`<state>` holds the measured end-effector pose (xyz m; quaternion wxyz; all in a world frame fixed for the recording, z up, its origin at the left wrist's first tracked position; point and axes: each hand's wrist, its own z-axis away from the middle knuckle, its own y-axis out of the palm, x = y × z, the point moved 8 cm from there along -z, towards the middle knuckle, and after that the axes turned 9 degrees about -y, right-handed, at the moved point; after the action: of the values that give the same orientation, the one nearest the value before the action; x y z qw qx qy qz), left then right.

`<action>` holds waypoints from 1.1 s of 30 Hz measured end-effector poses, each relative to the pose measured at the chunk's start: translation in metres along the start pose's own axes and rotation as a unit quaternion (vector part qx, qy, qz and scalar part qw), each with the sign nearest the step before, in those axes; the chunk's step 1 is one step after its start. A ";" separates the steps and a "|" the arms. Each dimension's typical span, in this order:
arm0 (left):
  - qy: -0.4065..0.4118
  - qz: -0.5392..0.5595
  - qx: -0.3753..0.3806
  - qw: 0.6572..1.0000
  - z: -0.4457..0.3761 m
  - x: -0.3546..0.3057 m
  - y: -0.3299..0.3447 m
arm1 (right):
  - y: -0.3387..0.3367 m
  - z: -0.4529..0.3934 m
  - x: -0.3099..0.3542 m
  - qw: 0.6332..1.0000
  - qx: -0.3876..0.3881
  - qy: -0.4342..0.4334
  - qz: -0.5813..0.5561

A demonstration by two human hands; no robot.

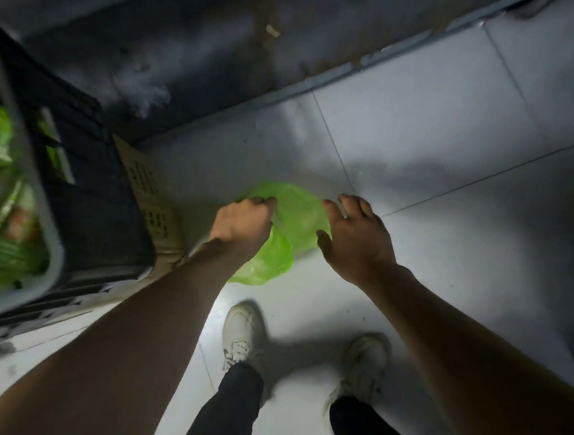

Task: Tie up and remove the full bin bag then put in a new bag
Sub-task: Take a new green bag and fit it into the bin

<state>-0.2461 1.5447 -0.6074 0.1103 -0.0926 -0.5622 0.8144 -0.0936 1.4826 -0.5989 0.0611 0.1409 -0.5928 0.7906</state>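
Left hand [242, 222] pinching green bag [288, 231], right hand [356, 236] spread open above

Both bare arms reached forward and down, nearly straight. The left hand [242, 222] was curled into a loose fist, knuckles up, its fingertips pinched closed around thin green plastic. The right hand [354, 238] hovered just beside it, palm down, fingers spread and slightly bent, gripping nothing. Below, both legs stood apart in dark trousers and white shoes.
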 end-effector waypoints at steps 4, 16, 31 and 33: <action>-0.014 0.016 -0.023 1.000 0.035 -0.021 -0.097 | -0.094 0.027 0.011 1.000 -0.014 -0.004 -0.005; -0.102 0.081 -0.092 0.987 0.154 -0.035 -0.344 | -0.360 0.111 0.071 0.992 -0.097 -0.075 0.043; -0.191 0.121 -0.180 0.957 0.338 0.031 -0.486 | -0.493 0.204 0.207 0.974 -0.150 -0.150 0.077; -0.202 0.132 -0.198 0.950 0.363 0.045 -0.495 | -0.501 0.213 0.231 0.970 -0.153 -0.174 0.081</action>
<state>-0.3520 1.4029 -0.0178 -0.1346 -0.0195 -0.7052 0.6958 -0.1497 1.4080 -0.0152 -0.0863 0.2167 -0.7173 0.6565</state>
